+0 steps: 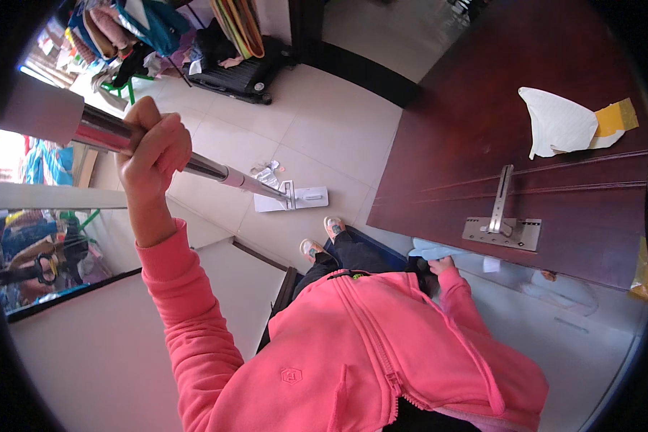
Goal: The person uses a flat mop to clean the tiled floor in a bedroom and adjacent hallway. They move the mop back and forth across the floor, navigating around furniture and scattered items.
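Observation:
My left hand (154, 137) is wrapped around the shiny metal handle (208, 164) of a flat mop, whose pale grip end rises at the upper left. The white rectangular mop head (310, 197) lies on the tiled floor in front of my feet. Crumpled wrappers or plastic litter (266, 173) lie just beyond its edge. My right hand (441, 264) is low at my side, close to a light-blue item (436, 250) under the edge of the door. Its fingers are partly hidden, so I cannot tell whether it grips that item.
A dark red wooden door (459, 124) with a metal latch (501, 229) and torn paper (559, 121) stands at the right. A black suitcase (232, 70) lies by the doorway, near hanging clothes (151, 24). At the left is a white cabinet (205, 281) beside a mirror-like panel (48, 254).

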### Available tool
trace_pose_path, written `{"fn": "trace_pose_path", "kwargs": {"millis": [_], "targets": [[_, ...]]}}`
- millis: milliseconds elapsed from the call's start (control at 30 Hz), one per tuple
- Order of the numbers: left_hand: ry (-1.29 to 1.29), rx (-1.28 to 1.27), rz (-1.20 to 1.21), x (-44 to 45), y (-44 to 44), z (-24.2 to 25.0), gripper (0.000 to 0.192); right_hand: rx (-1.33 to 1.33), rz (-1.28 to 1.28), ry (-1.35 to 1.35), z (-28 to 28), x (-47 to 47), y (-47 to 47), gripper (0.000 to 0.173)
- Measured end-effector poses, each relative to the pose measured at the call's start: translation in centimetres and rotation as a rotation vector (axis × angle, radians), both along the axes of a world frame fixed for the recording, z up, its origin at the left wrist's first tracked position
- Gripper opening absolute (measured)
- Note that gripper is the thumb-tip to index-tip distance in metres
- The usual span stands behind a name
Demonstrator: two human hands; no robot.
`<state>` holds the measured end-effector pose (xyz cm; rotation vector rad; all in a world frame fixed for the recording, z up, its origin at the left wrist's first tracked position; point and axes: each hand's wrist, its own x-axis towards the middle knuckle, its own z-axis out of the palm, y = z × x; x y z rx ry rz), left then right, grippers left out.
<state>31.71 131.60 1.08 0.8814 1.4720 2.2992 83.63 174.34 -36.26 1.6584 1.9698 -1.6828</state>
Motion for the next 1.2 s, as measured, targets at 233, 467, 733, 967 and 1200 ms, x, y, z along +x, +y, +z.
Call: {"fn": "trace_pose_path", "kwargs": {"millis": [233, 467, 733, 967, 1200], "targets": [[0.021, 0.047, -0.043, -0.8, 0.5, -0.1, 0.030, 0.233, -0.463, 0.005, 3.6, 2.4, 2.7, 0.058], [0.052, 0.016, -0.051, 1.3, 4.1, 0.1, 0.028, 0.181, -0.904, 0.153, 3.9, 1.6, 11.5, 0.069], [0.113, 0.006, 0.034, 3.0, 3.5, 1.4, 0.023, 0.385, -0.201, -0.175, -2.8, 7.7, 17.8, 0.053], [0.257, 0.069, 0.327, 10.1, 6.0, 2.7, 0.022, -0.424, 0.918, 0.106, -4.2, -21.3, -0.4, 0.064], [0.319, -0.115, 0.264, 18.5, 8.1, 2.1, 0.028, -0.232, 1.615, 1.315, 13.6, -38.1, -20.6, 0.060]]}}
